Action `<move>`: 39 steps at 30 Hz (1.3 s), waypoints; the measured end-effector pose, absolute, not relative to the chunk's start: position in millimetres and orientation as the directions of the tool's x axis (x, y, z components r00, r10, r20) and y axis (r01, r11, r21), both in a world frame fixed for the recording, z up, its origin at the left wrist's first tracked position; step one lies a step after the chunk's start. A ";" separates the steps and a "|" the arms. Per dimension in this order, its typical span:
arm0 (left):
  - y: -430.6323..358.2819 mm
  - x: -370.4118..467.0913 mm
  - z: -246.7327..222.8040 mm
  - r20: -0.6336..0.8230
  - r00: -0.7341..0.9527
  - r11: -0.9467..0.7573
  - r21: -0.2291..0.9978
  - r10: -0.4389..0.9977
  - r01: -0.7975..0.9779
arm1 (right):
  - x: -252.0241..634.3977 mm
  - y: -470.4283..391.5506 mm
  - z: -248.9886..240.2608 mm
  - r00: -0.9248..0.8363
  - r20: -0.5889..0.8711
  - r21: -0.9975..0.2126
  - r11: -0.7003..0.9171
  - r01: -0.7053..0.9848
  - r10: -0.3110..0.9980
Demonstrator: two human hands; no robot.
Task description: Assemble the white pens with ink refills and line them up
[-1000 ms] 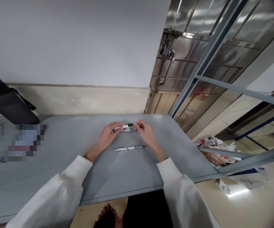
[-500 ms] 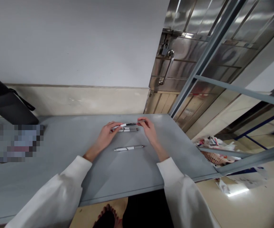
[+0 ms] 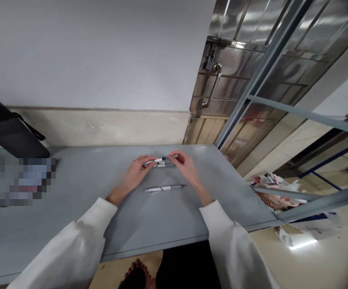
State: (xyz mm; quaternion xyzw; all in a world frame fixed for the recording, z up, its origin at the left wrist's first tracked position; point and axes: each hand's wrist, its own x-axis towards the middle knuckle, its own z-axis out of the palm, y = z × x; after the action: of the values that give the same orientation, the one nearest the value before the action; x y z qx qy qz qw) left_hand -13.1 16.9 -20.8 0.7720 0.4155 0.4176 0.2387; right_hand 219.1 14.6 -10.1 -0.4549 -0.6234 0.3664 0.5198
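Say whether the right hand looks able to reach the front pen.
Likely yes: just bare tabletop separates the right hand from the front pen, though its fingers pinch the held pen.

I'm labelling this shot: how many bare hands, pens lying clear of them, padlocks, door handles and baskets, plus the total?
Hands (left hand, right hand): 2
Pen clear of both: 1
Padlock: 1
Door handle: 1
Basket: 1
Total: 6

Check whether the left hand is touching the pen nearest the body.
Apart. The head view shows a strip of bare gray tabletop between the left hand and the pen nearest the body.
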 end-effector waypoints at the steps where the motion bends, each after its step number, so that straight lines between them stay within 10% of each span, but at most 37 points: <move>1: 17.1 -12.8 -21.4 0.446 0.311 -0.543 0.717 0.840 0.438 | 217.1 12.5 -8.7 -0.071 0.312 -0.929 0.320 0.186 0.947; 39: 15.5 -13.4 -17.6 0.353 0.267 -0.434 0.819 0.897 0.376 | 211.1 12.2 -13.8 -0.179 0.272 -0.932 0.305 0.195 0.945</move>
State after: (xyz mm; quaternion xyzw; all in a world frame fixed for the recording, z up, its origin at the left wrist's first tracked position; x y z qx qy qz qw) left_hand -13.4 15.5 -17.6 0.7338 0.4337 0.4225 0.3080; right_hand 211.1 12.2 -13.8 -0.4343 -0.6563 0.3983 0.4711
